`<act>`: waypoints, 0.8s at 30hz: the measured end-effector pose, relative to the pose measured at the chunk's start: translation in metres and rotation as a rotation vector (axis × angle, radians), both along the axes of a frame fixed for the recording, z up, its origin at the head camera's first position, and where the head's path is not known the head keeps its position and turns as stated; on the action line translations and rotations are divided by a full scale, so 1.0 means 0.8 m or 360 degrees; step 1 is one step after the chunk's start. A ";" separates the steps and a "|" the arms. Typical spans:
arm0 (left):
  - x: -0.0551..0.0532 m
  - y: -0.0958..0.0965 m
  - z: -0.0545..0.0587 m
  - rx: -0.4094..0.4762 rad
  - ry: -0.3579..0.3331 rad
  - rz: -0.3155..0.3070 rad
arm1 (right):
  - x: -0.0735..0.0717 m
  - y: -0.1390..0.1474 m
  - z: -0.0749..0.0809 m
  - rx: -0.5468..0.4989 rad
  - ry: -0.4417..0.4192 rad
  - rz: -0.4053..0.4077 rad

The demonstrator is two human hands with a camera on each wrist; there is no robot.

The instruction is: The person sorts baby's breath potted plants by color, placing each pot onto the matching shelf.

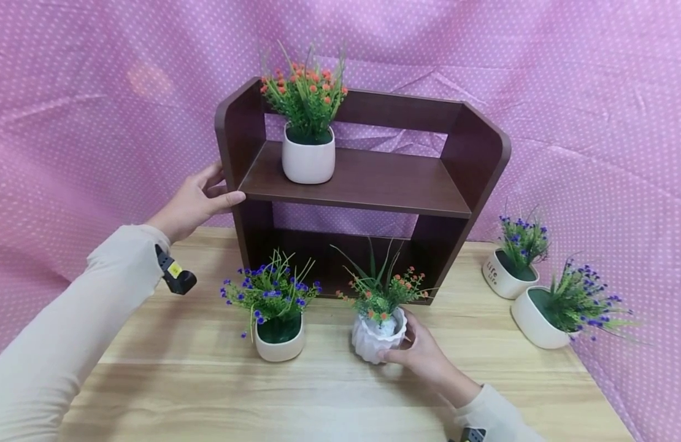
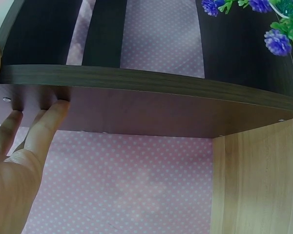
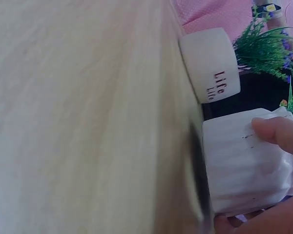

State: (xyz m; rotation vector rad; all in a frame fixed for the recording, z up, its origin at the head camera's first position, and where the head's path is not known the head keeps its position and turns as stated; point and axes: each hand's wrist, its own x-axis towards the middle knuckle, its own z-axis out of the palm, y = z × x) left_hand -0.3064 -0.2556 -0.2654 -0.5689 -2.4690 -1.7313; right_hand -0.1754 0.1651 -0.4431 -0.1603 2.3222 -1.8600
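Left hand [image 1: 191, 202] holds dark brown shelf [image 1: 362, 184] by side edge; only left wrist view shows fingertips [image 2: 61, 106] on outer panel [image 2: 136, 109]. Blue-flowered pot [image 1: 281, 348]: "Life" lettering [image 3: 219, 84] just in right wrist view. Fluted white pot [image 1: 368, 341], orange blooms [image 1: 408, 286], before shelf, gripped by right hand [image 1: 426, 359].

The left arm [image 1: 70, 319] is stretching up to the left side of the shelf [image 1: 368, 183]. The left hand [image 1: 188, 202] is holding that side, with its long fingers [image 2: 44, 131] pressing on the outside and its thumb crossing the front edge. In front of the shelf, toward its right end, the right hand [image 1: 431, 362] is gripping low down, its thumb and fingers spreading apart. The right arm [image 1: 497, 417] is slanting in from farther in front of the shelf.
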 end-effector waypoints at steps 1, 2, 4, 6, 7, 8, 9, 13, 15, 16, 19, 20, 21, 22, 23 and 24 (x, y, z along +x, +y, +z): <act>0.000 0.000 0.000 0.0004 0.0004 -0.0004 | 0.001 0.000 0.003 0.0002 -0.0005 0.0001; 0.000 0.000 0.000 0.0008 0.0008 -0.0007 | 0.002 0.001 0.006 0.0009 -0.0005 -0.0003; 0.001 0.000 0.000 0.0013 0.0014 -0.0017 | 0.005 0.001 0.013 -0.0006 -0.0013 -0.0006; 0.001 0.000 0.000 0.0017 0.0019 -0.0022 | 0.008 0.001 0.020 -0.0033 -0.0011 0.0002; 0.001 0.000 0.000 0.0022 0.0019 -0.0024 | 0.009 0.001 0.023 -0.0045 -0.0004 0.0011; 0.001 0.000 0.000 0.0023 0.0016 -0.0023 | 0.011 0.001 0.027 -0.0056 0.0010 0.0018; 0.001 0.000 0.000 0.0021 0.0015 -0.0020 | 0.012 0.001 0.030 -0.0070 0.0023 0.0034; 0.002 -0.001 0.000 0.0007 0.0004 -0.0001 | 0.017 0.003 0.045 -0.0056 0.0109 0.0059; 0.002 -0.001 0.000 0.0001 0.0005 0.0001 | 0.019 0.005 0.052 -0.0023 0.0171 0.0064; 0.002 -0.001 0.000 0.0004 0.0006 -0.0002 | 0.019 0.006 0.056 -0.0009 0.0203 0.0064; 0.002 -0.001 0.000 0.0013 0.0006 -0.0010 | 0.021 0.009 0.068 0.0035 0.0299 0.0069; 0.002 0.000 0.000 0.0018 0.0004 -0.0013 | 0.021 0.010 0.072 0.0049 0.0321 0.0065; 0.002 0.000 0.001 0.0019 0.0003 -0.0014 | 0.021 0.011 0.076 0.0057 0.0337 0.0060; 0.002 0.000 0.001 0.0020 0.0002 -0.0015 | 0.022 0.011 0.080 0.0062 0.0353 0.0057; 0.002 0.000 0.001 0.0018 0.0002 -0.0014 | 0.022 0.012 0.083 0.0069 0.0368 0.0056; 0.002 0.000 0.001 0.0015 0.0003 -0.0012 | 0.022 0.012 0.087 0.0075 0.0381 0.0054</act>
